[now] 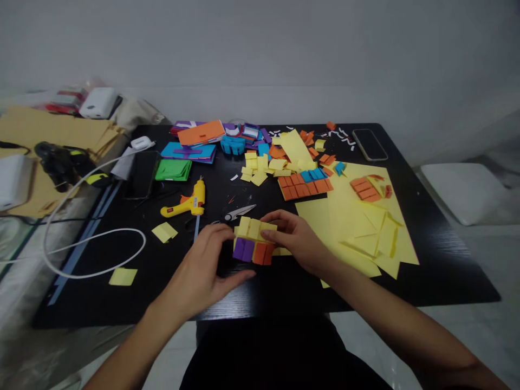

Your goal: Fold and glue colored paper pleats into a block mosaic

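A small folded-paper block piece point(254, 241) with yellow, purple and orange squares is over the front middle of the table. My right hand point(298, 238) pinches its yellow upper right side between thumb and fingers. At the piece's left edge is my left hand point(207, 265), its fingers curved and the thumb stretched well apart below. Whether the left fingertips touch the paper is hard to make out. Just behind the piece lie open scissors point(239, 213), their handles partly hidden by the left hand. A yellow hot glue gun point(189, 201) rests farther left.
Yellow sheets point(337, 216) spread over the right side, with an orange block strip point(306, 184) behind. Folded yellow pieces point(260, 165), coloured paper stacks point(190, 149) and a phone point(369, 144) line the back. A white cable point(95, 273) loops at left on the black table point(162, 298).
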`<action>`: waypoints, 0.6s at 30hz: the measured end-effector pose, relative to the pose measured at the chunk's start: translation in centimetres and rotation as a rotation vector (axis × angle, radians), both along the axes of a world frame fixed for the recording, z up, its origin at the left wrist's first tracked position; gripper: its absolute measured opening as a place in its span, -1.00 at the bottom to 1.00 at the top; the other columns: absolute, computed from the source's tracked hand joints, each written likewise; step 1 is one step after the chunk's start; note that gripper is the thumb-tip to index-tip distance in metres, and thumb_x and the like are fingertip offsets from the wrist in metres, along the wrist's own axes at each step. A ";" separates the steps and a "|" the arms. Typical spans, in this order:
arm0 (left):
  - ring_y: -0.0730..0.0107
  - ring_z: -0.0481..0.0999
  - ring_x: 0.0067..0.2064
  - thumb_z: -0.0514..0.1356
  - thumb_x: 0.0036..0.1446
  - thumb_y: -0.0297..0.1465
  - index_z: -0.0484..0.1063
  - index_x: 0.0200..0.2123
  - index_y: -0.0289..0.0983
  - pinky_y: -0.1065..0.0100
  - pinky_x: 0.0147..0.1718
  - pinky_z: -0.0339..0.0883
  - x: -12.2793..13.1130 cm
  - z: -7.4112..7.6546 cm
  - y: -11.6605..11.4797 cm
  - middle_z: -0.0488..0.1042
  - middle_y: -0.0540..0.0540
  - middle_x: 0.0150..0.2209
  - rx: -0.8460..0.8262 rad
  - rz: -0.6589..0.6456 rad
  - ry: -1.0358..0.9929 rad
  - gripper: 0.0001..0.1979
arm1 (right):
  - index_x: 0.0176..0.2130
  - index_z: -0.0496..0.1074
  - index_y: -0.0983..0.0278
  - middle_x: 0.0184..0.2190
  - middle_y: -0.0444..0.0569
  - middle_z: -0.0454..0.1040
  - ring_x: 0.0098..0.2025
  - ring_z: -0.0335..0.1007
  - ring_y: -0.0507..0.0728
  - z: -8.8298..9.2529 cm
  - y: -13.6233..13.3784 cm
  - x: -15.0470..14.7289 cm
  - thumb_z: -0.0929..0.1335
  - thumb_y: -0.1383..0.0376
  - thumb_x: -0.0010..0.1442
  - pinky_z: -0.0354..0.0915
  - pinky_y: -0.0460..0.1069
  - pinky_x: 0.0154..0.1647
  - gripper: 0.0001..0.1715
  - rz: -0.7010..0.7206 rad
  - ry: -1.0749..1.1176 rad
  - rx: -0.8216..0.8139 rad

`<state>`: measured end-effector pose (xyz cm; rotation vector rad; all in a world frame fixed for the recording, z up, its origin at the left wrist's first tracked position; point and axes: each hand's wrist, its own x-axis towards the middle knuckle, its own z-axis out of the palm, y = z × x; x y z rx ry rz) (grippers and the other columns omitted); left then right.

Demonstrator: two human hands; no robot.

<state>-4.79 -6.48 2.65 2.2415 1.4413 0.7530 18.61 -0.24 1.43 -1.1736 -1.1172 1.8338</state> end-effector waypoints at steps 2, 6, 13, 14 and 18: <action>-0.10 0.39 0.36 0.42 0.23 -0.15 0.20 0.32 -0.17 -0.13 0.28 0.41 -1.1 0.4 0.9 0.29 -0.33 0.35 -0.020 -0.084 0.027 -0.29 | -0.16 0.55 0.22 -0.31 -0.13 0.62 -0.31 0.54 0.06 0.1 0.9 0.2 0.60 0.18 0.06 0.46 -0.05 -0.32 -0.63 0.052 -0.020 0.001; -0.10 0.30 0.44 0.41 0.24 -0.20 0.07 0.45 -0.09 -0.18 0.35 0.33 -2.0 0.4 2.3 0.23 -0.30 0.44 -0.070 -0.178 0.048 -0.15 | -0.17 0.57 0.21 -0.29 -0.12 0.62 -0.28 0.56 0.07 0.1 1.9 0.0 0.58 0.22 0.09 0.50 -0.02 -0.30 -0.70 0.136 -0.063 0.041; -0.01 0.44 0.34 0.38 0.23 -0.36 0.23 0.36 -0.17 -0.09 0.29 0.42 -1.7 -0.8 3.1 0.38 -0.28 0.31 -0.097 -0.191 0.025 -0.32 | -0.07 0.60 0.23 -0.15 -0.03 0.66 -0.17 0.61 0.13 -1.3 2.2 -0.4 0.54 0.21 0.17 0.54 0.08 -0.07 -0.68 0.173 -0.249 0.270; -0.01 0.44 0.33 0.38 0.22 -0.36 0.24 0.35 -0.17 -0.09 0.28 0.43 -1.8 -1.0 3.2 0.38 -0.28 0.30 -0.109 -0.188 0.028 -0.32 | -0.05 0.61 0.23 -0.12 -0.01 0.66 -0.18 0.61 0.13 -1.4 2.2 -0.4 0.54 0.19 0.18 0.54 0.09 -0.07 -0.66 0.167 -0.300 0.327; -0.01 0.46 0.30 0.40 0.21 -0.32 0.26 0.33 -0.18 -0.11 0.27 0.43 -2.1 -1.5 3.5 0.39 -0.28 0.28 -0.139 -0.188 0.048 -0.32 | 0.00 0.61 0.23 -0.05 0.04 0.64 -0.13 0.60 0.15 -1.2 1.9 -0.3 0.51 0.15 0.25 0.56 0.07 -0.09 -0.64 0.161 -0.408 0.542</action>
